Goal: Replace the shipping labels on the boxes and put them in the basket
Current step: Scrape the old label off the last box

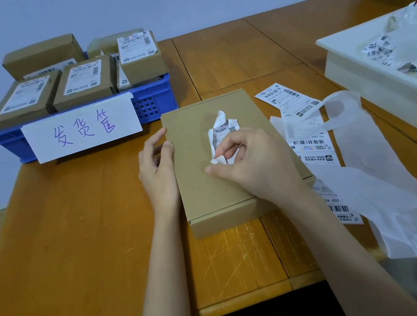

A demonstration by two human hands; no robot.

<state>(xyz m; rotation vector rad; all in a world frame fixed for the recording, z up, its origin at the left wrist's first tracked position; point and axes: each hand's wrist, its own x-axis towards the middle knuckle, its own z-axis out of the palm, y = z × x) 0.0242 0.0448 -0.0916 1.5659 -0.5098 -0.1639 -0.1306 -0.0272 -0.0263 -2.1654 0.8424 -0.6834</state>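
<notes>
Head view: the glossy orange-brown wooden table (77, 233), scratched near its front edge, is carrying everything. At its far left corner the blue perforated plastic basket (155, 103) is sitting, with a white paper sign (82, 128) bearing purple handwriting hanging on its front wall and several labelled brown cardboard boxes (83, 82) stacking up inside it. At the right edge a cream rectangular plastic tray (347, 73) is holding crumpled white label scraps (381, 48).

The flat, plain brown cardboard box (206, 185) is lying in the middle of the table, its long axis running from the person toward the far edge, leaning slightly left; its top face is smooth and bare. Just right of it, a strip of white printed shipping labels (304, 129) is lying, with a translucent white backing strip (375, 186) trailing over it toward the near right corner.

The left hand (157, 171) is bracing the box's left edge, fingers lightly curled, thumb pressing on top. The right hand (251, 162) is hovering over the box top, its fingers pinching a crumpled white torn-off label (221, 131).
</notes>
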